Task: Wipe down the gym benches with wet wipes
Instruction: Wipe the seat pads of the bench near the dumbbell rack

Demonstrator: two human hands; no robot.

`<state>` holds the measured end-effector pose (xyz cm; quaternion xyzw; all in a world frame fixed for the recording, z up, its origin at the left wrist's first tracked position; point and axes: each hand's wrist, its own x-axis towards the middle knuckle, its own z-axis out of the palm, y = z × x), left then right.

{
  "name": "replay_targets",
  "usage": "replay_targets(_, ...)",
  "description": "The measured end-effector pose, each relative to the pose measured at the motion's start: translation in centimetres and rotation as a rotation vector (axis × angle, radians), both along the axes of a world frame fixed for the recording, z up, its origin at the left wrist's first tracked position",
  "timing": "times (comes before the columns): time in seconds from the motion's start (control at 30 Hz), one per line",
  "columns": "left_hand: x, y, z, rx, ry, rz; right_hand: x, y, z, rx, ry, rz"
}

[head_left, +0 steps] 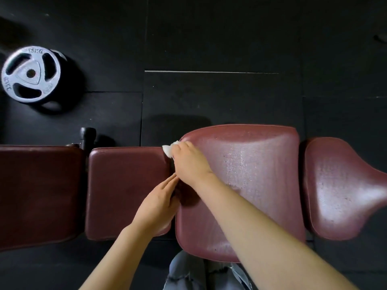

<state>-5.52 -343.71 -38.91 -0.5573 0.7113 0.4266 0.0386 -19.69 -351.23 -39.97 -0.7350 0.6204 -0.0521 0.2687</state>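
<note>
From the head view, your right hand [189,162] grips the wipe [168,150] at the far corner of the wide pad [251,174], right at the gap beside the middle pad [127,191]. That gap runs toward you; your left hand [159,204], fingers straight, rests along it nearer you.

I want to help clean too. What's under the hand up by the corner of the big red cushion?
A white wipe sticks out from under the right hand, at the cushion corner. The rest of the wipe is covered by the hand.
</note>
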Motion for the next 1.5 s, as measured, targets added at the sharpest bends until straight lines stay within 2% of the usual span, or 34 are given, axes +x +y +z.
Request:
replay_targets(0.07,0.3,0.5,-0.3,-0.018,-0.017,-0.096,-2.5,0.0,0.2,-0.154,-0.055,0.042)
replay_targets(0.13,0.4,0.8,-0.7,-0.036,-0.049,-0.162,-7.4,0.2,0.5,-0.251,-0.046,-0.098)
replay_targets(0.2,0.2,1.0,-0.9,-0.038,-0.071,-0.173,-14.6,1.6,-0.5,-0.165,0.031,-0.406)
replay_targets(0.27,-0.1,1.2,-1.0,-0.037,-0.089,-0.167,-22.3,4.3,-2.4,-0.039,0.086,-0.816)
replay_targets(0.33,-0.5,1.4,-0.9,-0.029,-0.108,-0.151,-26.6,6.2,-4.0,0.045,0.149,-1.122)
replay_targets(0.4,-0.9,1.7,-1.0,-0.03,-0.121,-0.158,-26.2,5.9,-4.8,0.085,0.14,-1.266)
replay_targets(0.47,-1.1,2.1,-1.0,-0.031,-0.128,-0.178,-23.0,5.0,-4.7,0.007,0.1,-1.307)
replay_targets(0.53,-1.1,2.4,-0.9,-0.028,-0.139,-0.183,-18.2,4.5,-4.1,-0.099,0.049,-1.186)
replay_targets(0.6,-1.1,2.3,-0.8,-0.029,-0.141,-0.183,-12.5,4.2,-3.3,-0.145,-0.015,-0.926)
replay_targets(0.67,-1.2,2.4,-0.9,-0.024,-0.139,-0.181,-6.8,3.7,-2.1,-0.122,-0.089,-0.472)
replay_targets(0.73,-1.2,2.5,-0.8,-0.024,-0.125,-0.182,-2.6,3.5,-1.5,-0.051,-0.071,0.073)
replay_targets(0.77,-1.1,2.5,-0.8,-0.028,-0.116,-0.177,-1.8,3.3,-1.4,-0.035,-0.049,0.229)
replay_targets(0.8,-1.0,2.4,-0.9,-0.033,-0.109,-0.172,-1.8,2.6,-1.6,-0.058,-0.024,0.279)
replay_targets(0.9,-0.7,2.4,-1.1,-0.055,-0.12,-0.17,-6.3,1.2,-2.0,-0.194,0.059,0.082)
replay_targets(1.0,-0.6,2.7,-1.0,-0.07,-0.12,-0.166,-16.2,3.7,-2.8,-0.224,0.108,-0.363)
replay_targets(1.13,-0.8,3.8,-0.9,-0.099,-0.135,-0.103,-25.4,9.8,-3.8,0.084,0.217,-1.011)
replay_targets(1.23,-1.2,4.2,-1.3,-0.104,-0.147,-0.069,-23.5,8.7,-4.5,0.112,0.195,-1.187)
replay_targets(1.3,-1.3,4.4,-1.5,-0.108,-0.157,-0.048,-18.8,7.2,-4.1,-0.031,0.138,-1.172)
replay_targets(1.37,-1.1,5.0,-1.7,-0.146,-0.173,-0.016,-12.5,6.5,-3.6,-0.111,0.041,-0.975)
replay_targets(1.43,-0.9,6.0,-1.7,-0.185,-0.204,-0.003,-5.9,6.8,-2.5,-0.066,-0.066,-0.566)
replay_targets(1.5,-0.6,7.1,-1.6,-0.2,-0.219,-0.001,-1.6,7.4,-1.8,0.014,-0.1,-0.045)
